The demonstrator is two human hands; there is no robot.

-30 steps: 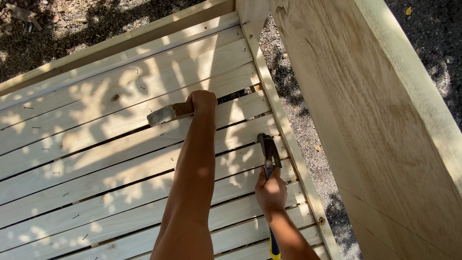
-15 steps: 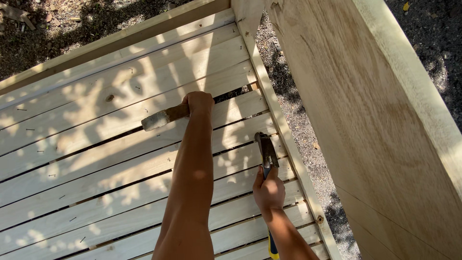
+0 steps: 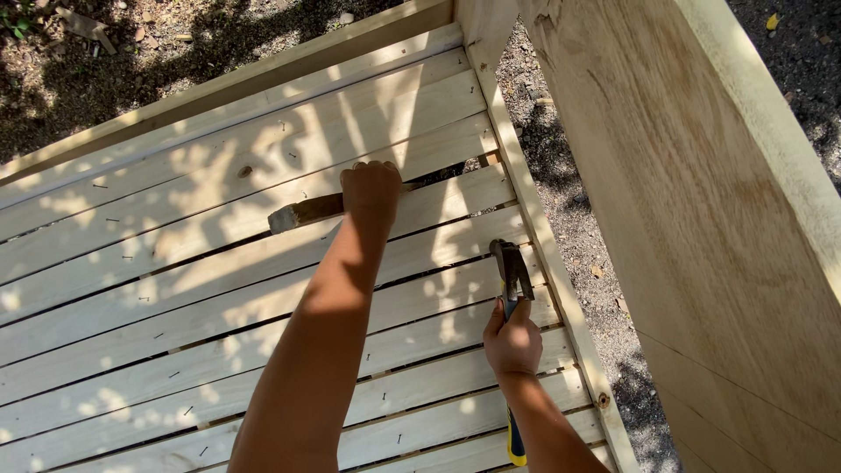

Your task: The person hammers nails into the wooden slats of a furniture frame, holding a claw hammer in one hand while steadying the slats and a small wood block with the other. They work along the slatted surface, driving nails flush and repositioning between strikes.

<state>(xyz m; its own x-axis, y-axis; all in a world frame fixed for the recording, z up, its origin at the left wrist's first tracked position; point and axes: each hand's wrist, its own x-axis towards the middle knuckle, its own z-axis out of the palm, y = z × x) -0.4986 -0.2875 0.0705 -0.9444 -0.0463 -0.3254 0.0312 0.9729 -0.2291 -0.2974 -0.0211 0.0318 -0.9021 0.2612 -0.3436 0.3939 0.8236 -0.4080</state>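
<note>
- Two hands worked over the slatted wooden platform [image 3: 175, 289].
- Left hand [image 3: 371, 187] was closed around a wooden-handled tool [image 3: 302, 211] lying along the platform's slats.
- Right hand [image 3: 512, 342] gripped a claw hammer [image 3: 510, 267] just below its head, near the platform's right edge rail [image 3: 561, 298].

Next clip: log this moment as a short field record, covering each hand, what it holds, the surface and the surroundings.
left hand: closed around a wooden stick lying along a slat
right hand: grips a hammer, its head resting on the slats
surface: slatted panel of pale boards with gaps, small nails scattered along it
frame: wooden rail on the right edge
surroundings: gravel, dappled shade
</note>
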